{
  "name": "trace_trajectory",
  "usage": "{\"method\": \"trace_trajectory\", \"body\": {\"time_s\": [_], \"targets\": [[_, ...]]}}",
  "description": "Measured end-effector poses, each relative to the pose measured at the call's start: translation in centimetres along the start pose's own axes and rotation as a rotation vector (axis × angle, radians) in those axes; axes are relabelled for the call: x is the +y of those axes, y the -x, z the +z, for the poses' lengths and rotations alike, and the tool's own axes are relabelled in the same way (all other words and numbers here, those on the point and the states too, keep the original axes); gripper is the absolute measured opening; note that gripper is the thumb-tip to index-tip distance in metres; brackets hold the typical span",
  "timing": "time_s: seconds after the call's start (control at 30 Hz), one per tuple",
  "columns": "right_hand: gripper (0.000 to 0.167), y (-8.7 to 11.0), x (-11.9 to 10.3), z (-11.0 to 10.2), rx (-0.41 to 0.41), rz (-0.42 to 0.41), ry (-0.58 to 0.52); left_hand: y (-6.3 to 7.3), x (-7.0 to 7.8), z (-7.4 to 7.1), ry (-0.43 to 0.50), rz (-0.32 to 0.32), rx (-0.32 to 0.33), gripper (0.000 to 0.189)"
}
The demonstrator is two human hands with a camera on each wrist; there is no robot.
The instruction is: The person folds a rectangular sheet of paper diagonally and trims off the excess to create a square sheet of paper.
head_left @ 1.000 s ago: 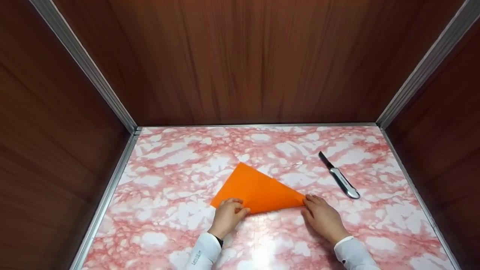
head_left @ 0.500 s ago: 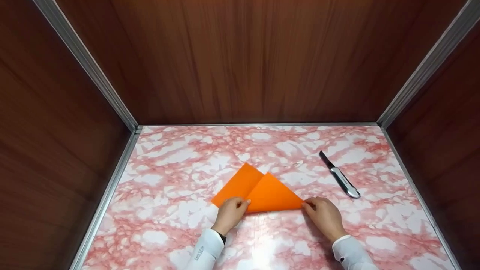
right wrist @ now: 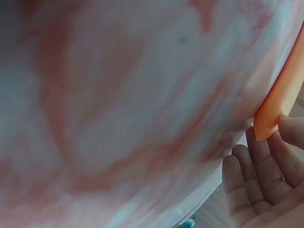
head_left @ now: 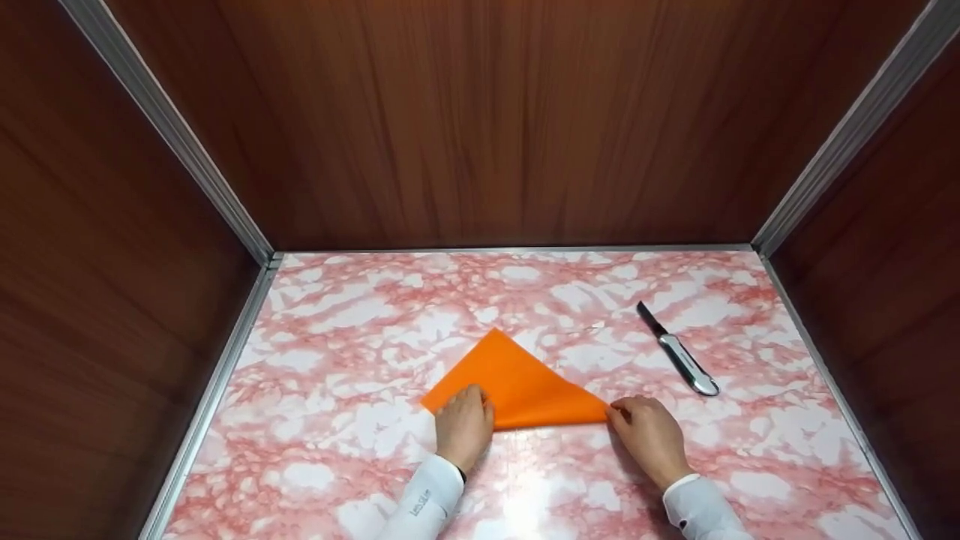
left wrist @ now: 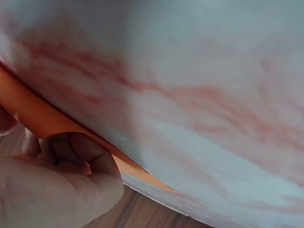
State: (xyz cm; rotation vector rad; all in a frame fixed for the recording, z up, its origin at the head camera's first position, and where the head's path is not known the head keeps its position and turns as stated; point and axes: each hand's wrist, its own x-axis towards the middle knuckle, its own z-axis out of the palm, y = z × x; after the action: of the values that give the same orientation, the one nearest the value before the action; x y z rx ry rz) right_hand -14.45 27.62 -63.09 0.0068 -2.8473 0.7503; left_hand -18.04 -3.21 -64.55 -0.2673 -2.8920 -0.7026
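Note:
A folded sheet of orange paper (head_left: 517,375) lies on the table, one point facing away from the person. My left hand (head_left: 465,426) is over its near left part, and in the left wrist view that hand's fingers (left wrist: 97,154) are curled against the orange paper (left wrist: 38,111). At the right corner my right hand (head_left: 651,435) pinches the tip of the sheet. The right wrist view shows this corner (right wrist: 268,116) between thumb and index finger, the other fingers extended below. What lies under the left hand is hidden.
A utility knife (head_left: 688,364) with a grey handle and dark blade lies to the right beyond the right hand. The red-and-white marbled table (head_left: 337,337) meets brown wood-grain panels (head_left: 480,135) and metal frame strips at the back and sides.
The raised paper flap has gone over toward the far point, so the sheet's two layers now look aligned. My left hand has shifted slightly right and forward; the right hand keeps the corner.

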Motion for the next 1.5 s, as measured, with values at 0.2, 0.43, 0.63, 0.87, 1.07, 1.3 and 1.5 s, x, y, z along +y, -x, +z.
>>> {"method": "trace_trajectory", "body": {"time_s": [0.2,0.43,0.63,0.87,1.07,1.3,1.5], "targets": [[0.011,0.1,0.0,0.2,0.005,-0.006,0.015,0.4,0.0,0.3,-0.016,0.222,-0.024,0.032],[0.013,0.1,-0.1,0.1,-0.031,-0.001,0.036,1.2,-0.1,0.1,-0.173,0.32,-0.256,0.055],[0.012,0.5,-0.2,0.1,-0.021,-0.014,0.031,1.2,0.1,0.2,-0.233,0.273,-0.24,0.056],[0.013,0.3,-0.2,0.0,-0.028,0.004,0.004,0.6,0.6,0.2,-0.281,0.281,-0.171,0.054],[0.014,-0.1,-0.3,-0.1,-0.022,0.008,-0.023,0.4,0.7,0.2,-0.303,0.314,-0.182,0.058],[0.012,-0.5,-0.4,0.0,-0.022,0.031,-0.023,0.7,0.8,0.1,-0.306,0.313,-0.232,0.05],[0.008,-0.5,-0.6,0.1,-0.016,0.021,-0.017,0.8,0.7,0.4,-0.322,0.276,-0.265,0.053]]}}
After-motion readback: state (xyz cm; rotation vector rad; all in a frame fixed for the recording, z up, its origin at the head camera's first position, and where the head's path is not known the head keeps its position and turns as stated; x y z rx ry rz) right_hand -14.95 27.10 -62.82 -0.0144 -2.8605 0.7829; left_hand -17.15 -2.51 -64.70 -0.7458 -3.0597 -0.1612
